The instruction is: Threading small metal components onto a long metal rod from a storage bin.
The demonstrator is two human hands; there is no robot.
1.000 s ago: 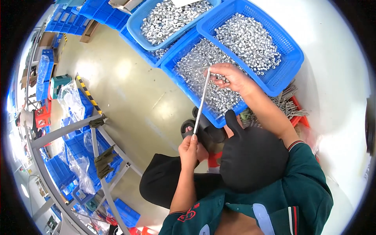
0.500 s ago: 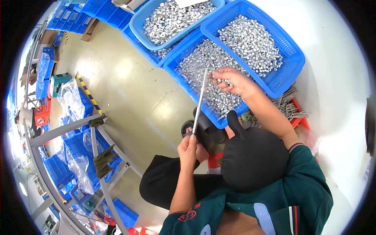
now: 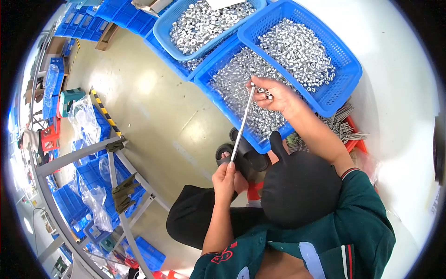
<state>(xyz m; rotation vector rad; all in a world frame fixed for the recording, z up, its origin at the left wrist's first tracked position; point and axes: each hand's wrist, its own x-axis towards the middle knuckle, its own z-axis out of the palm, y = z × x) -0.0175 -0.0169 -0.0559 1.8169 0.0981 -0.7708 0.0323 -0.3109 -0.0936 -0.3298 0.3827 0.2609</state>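
My left hand pinches the lower end of a long, thin metal rod. The rod slants up and to the right, towards my right hand. Several small shiny metal nuts lie in my right hand's curled fingers. Its thumb and forefinger are at the rod's upper end, where a small nut appears to be; I cannot tell if it is on the rod. Beneath that hand stands a blue basket holding a heap of small metal nuts.
Another blue basket of nuts overlaps it on the right. A light blue basket at the back holds larger nuts. Metal screws fill a red bin by my right forearm. A grey metal frame stands left.
My right hand's thumb and forefinger have come to the rod's tip. The rod's upper end has shifted right, and the nuts show more clearly in my right fingers.
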